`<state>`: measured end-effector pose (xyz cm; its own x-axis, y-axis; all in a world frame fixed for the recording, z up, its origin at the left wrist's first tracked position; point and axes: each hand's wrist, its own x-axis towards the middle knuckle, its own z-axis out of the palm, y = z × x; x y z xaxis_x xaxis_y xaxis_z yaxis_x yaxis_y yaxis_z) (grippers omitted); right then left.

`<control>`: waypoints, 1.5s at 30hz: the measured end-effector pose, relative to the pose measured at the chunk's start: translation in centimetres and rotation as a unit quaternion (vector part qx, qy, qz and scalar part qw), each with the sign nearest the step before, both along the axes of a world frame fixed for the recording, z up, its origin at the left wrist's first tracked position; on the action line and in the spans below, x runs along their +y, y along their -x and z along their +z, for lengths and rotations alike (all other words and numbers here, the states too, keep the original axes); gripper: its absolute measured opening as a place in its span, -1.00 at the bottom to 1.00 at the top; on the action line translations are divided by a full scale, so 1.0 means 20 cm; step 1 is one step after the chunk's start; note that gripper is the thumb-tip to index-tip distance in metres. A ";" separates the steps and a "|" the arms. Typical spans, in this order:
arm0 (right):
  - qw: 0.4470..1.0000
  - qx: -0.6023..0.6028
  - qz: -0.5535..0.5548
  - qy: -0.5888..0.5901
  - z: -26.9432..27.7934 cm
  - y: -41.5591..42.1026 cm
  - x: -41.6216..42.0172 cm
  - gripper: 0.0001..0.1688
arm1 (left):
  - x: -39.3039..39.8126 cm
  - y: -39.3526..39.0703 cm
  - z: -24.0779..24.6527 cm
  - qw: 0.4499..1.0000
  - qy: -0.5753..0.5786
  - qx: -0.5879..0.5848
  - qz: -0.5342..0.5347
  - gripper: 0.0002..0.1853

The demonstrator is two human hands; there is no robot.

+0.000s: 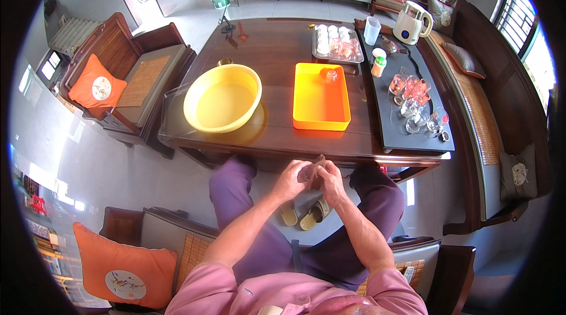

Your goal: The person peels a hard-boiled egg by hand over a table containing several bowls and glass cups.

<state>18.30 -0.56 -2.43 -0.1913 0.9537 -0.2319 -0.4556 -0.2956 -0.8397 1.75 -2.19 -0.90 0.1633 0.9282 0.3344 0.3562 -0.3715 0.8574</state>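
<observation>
Over my lap, just off the near edge of the dark wooden table (pixel 274 140), my left hand (pixel 292 181) is shut on a small clear glass (pixel 304 174). My right hand (pixel 330 181) grips a brown cloth (pixel 316 175) against the glass. On the table stand a yellow plastic basin (pixel 223 127) with what looks like water, left, and an orange plastic tray (pixel 321 124), right, with one small glass (pixel 332 76) inside. Behind it a clear tray (pixel 338 59) holds white cups and red-patterned glasses.
At the right a black tea tray (pixel 398 131) carries several glasses (pixel 413 94), a lidded jar (pixel 378 67), a clear plastic pitcher (pixel 372 31) and an electric kettle (pixel 411 23). A black stand (pixel 227 27) is at the far left. Wooden sofas surround the table; slippers (pixel 315 214) lie below my hands.
</observation>
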 end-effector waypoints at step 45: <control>0.992 -0.059 0.063 -0.088 0.06 0.06 -0.05 -0.57 | 0.00 0.04 0.05 0.988 0.124 0.007 0.089 -0.74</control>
